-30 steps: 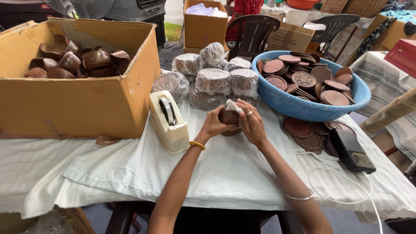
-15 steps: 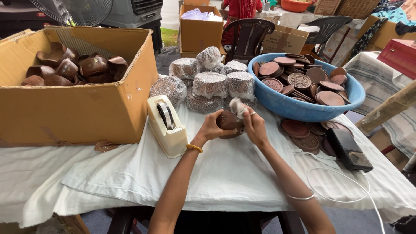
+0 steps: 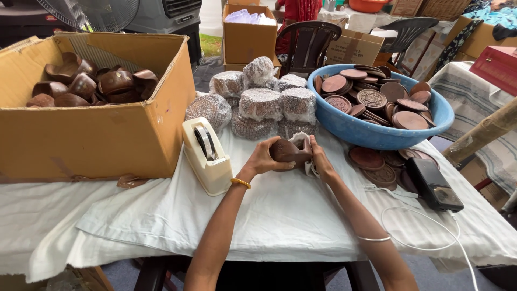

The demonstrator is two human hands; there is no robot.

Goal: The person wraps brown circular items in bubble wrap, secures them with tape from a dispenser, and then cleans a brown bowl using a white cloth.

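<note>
At a cloth-covered table (image 3: 280,215), the left hand (image 3: 264,159) and right hand (image 3: 319,157) close around a brown bowl (image 3: 285,151) and white wrap (image 3: 300,141), mid-wrapping; tape dispenser (image 3: 207,156) beside, wrapped bundles (image 3: 261,102) behind.

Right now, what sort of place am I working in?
Probably a small craft packing area: a cardboard box of brown bowls, a blue basin of carved lids, wrapped bundles and a tape dispenser.
</note>
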